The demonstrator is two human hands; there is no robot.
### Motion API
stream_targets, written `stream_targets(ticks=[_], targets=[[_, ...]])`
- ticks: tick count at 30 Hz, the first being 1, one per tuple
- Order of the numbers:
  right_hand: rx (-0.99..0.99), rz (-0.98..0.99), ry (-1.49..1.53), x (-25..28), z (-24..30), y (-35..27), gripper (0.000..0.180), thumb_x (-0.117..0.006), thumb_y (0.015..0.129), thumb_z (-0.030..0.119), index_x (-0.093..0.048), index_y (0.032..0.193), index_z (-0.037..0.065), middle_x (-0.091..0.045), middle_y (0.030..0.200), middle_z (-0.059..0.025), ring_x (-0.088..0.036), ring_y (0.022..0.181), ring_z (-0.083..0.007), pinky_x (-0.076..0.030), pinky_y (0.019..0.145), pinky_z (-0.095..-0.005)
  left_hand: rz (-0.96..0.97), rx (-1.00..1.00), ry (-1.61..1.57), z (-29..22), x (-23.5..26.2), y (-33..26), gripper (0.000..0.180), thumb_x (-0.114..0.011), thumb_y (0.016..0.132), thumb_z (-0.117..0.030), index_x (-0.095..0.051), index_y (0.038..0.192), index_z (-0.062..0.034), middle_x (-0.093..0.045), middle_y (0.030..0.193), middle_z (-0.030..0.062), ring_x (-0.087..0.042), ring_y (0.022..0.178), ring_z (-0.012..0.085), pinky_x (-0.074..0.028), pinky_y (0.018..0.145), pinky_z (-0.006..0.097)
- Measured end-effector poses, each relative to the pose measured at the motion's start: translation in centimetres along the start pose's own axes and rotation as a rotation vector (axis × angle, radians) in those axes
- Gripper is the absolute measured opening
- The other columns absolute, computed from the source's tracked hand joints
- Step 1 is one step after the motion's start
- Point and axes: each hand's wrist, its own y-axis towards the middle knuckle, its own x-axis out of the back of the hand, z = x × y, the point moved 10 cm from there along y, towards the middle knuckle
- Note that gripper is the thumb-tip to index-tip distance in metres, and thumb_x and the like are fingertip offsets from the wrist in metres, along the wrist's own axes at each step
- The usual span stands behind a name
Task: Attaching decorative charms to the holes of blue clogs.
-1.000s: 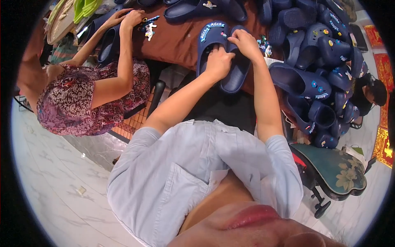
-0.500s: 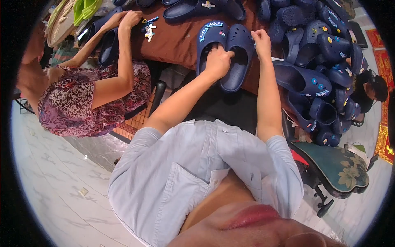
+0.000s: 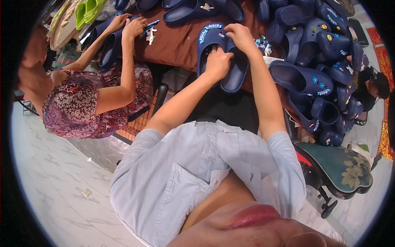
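Note:
A pair of navy blue clogs lies side by side on the brown cloth at the table's near edge. The left clog (image 3: 202, 48) carries blue banner-shaped charms and a small colourful one on its upper. My left hand (image 3: 218, 65) reaches into this clog's opening and grips it, its fingertips hidden under the upper. Over the top of the plain right clog (image 3: 234, 78), my right hand (image 3: 242, 39) has its thumb and fingers pinched together at the left clog's upper right side. Whatever it pinches is too small to make out. Several loose charms (image 3: 264, 47) lie beside my right wrist.
A large heap of decorated navy clogs (image 3: 317, 78) fills the right side. More clogs (image 3: 185, 14) line the far edge. At left, a co-worker's hands (image 3: 133, 28) work at another clog (image 3: 109, 51), near loose charms (image 3: 151, 35). A green-padded chair (image 3: 337, 164) stands lower right.
My right hand has moved left, from beside the right clog to the left clog's upper, uncovering the loose charms. My left hand stays in the clog. The co-worker's nearer hand has shifted slightly.

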Motion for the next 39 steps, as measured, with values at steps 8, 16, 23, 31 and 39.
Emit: stream_targets(ticks=[8,16,23,31,39], targets=[[-0.172,0.259,0.083,-3.7,-0.5,1.2,0.022,-0.075,0.076,0.015,-0.069,0.090,-0.001,-0.069,0.090,-0.0209,-0.068,0.087,-0.0343,-0.051,0.079,-0.0402,0.084,0.066,-0.017,0.3,-0.8,-0.1,0.020,-0.062,0.077,-0.009,-0.075,0.092,-0.0126,-0.057,0.096,0.0225,-0.055,0.101,0.0425,-0.051,0.082,0.048],[-0.138,0.234,0.262,-3.1,-0.2,1.1,0.023,-0.076,0.076,0.016,-0.062,0.083,-0.001,-0.066,0.078,-0.0150,-0.064,0.073,-0.0263,-0.048,0.067,-0.0368,0.051,0.034,-0.017,0.1,-0.6,-0.3,0.016,-0.060,0.079,-0.011,-0.074,0.088,-0.0125,-0.056,0.094,0.0225,-0.054,0.102,0.0429,-0.050,0.082,0.050],[-0.165,0.192,0.205,-1.9,0.2,0.3,0.022,-0.074,0.077,0.014,-0.059,0.085,0.000,-0.064,0.077,-0.0130,-0.061,0.071,-0.0224,-0.047,0.065,-0.0344,0.090,0.042,-0.034,0.3,-0.8,0.0,0.021,-0.063,0.079,-0.009,-0.073,0.096,-0.0146,-0.057,0.093,0.0232,-0.057,0.094,0.0428,-0.051,0.078,0.051],[-0.009,-0.165,0.122,2.7,-1.8,0.3,0.019,-0.062,0.075,0.005,-0.060,0.093,0.002,-0.064,0.086,-0.0178,-0.065,0.085,-0.0329,-0.051,0.078,-0.0399,-0.002,0.015,-0.026,0.0,0.3,0.0,0.021,-0.063,0.080,-0.010,-0.074,0.098,-0.0139,-0.057,0.094,0.0231,-0.058,0.095,0.0422,-0.050,0.080,0.051],[-0.615,0.011,-0.261,4.2,-14.5,-4.7,0.015,-0.069,0.079,0.016,-0.066,0.091,0.008,-0.067,0.095,-0.0181,-0.064,0.095,-0.0401,-0.050,0.082,-0.0487,0.063,0.042,-0.071,0.2,-0.4,-0.1,0.022,-0.062,0.080,-0.010,-0.073,0.099,-0.0134,-0.057,0.095,0.0239,-0.057,0.095,0.0427,-0.050,0.081,0.050]])
